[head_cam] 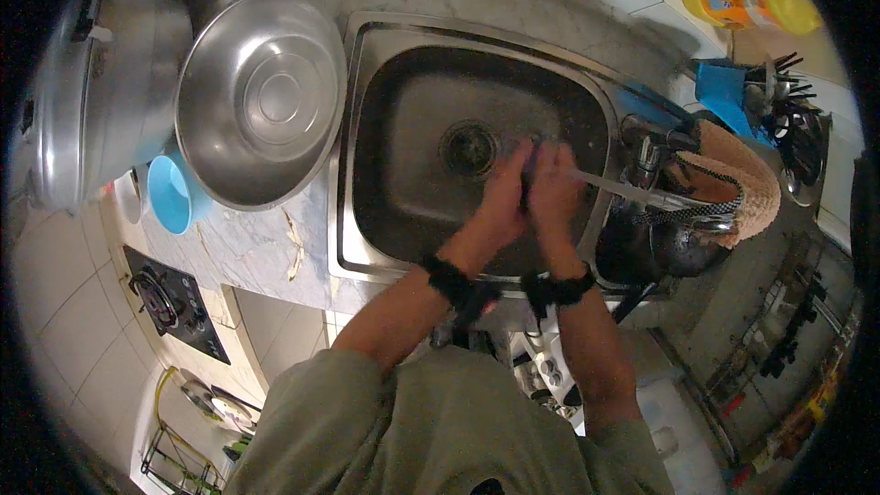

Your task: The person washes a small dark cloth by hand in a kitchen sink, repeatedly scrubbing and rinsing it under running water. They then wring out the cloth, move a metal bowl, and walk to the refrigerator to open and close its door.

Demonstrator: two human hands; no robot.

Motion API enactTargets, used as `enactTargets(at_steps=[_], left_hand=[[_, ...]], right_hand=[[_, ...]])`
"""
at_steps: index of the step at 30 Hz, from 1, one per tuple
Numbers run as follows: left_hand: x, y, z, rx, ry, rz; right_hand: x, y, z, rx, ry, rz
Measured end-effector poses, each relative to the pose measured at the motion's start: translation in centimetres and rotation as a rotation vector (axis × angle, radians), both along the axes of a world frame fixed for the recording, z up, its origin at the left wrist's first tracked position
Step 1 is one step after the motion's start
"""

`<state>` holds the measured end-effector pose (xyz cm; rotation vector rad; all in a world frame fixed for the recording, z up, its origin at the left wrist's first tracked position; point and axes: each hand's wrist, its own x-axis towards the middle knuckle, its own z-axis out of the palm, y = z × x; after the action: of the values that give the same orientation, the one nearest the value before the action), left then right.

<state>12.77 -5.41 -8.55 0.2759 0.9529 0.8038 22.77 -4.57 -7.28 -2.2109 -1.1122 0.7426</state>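
My left hand [503, 196] and my right hand [555, 182] are close together over the right half of a stainless steel sink [412, 213]. Both are motion-blurred. A dark, purplish strip shows between them; whether it is a held object or a shadowed gap cannot be told. A pale stream of water [615, 187] runs in from the tap [646, 155] at the right and meets my right hand. Left of my fingers lies the round drain strainer [469, 150]. Each wrist wears a black band.
A large steel basin [227, 103] stands left of the sink, beside a light-blue bowl [159, 194] and a big lidded metal pot [130, 82]. To the right are a peach towel [760, 179], a dark pot [687, 251], a utensil holder [722, 93] and a yellow bottle [784, 0].
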Motion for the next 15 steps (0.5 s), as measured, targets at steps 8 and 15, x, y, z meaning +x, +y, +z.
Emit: enactTargets(at_steps=[8,15], left_hand=[[-1.3,0.7,0.1,-0.398,-0.292,0.066],[-1.3,1.9,0.3,-0.112,-0.054,0.094]], right_hand=[[-0.3,-0.3,-0.5,-0.068,-0.227,0.143],[0.6,-2.7,-1.6,0.045,0.073,0.092]])
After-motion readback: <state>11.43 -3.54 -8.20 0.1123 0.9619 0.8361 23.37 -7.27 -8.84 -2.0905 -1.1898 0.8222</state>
